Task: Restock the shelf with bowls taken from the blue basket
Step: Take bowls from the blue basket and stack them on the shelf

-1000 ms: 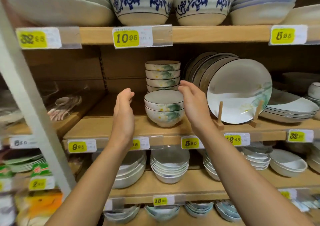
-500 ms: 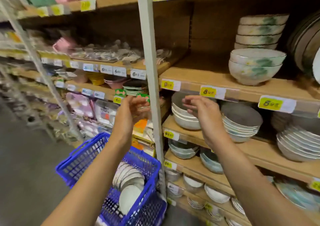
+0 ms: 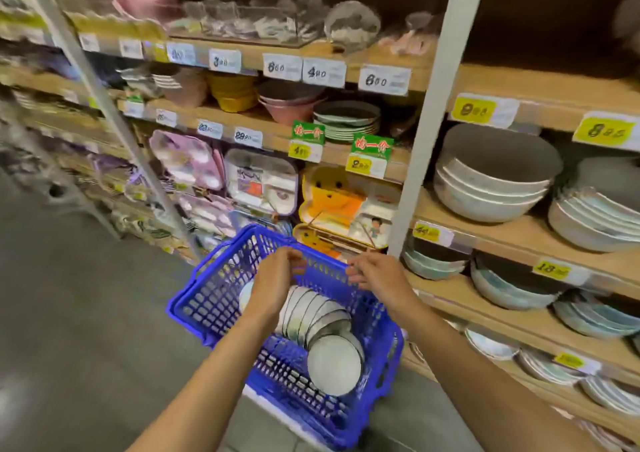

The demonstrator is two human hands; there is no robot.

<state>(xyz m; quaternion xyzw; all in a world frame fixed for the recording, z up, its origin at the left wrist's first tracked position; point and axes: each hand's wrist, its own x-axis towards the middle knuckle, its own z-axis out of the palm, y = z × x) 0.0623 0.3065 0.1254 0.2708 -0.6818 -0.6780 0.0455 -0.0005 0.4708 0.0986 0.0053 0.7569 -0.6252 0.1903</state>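
Both hands over the blue basket, nothing held.

L hand & R hand hover above the basket's far side, fingers loosely curled, empty, apart from each other. Basket sits on grey floor just beside the wooden shelf. Inside: row of white bowls w/ dark rims, tipped on edge, nested; front bowl faces the camera. Shelf at R already carries stacked bowls; price tags along the edges.
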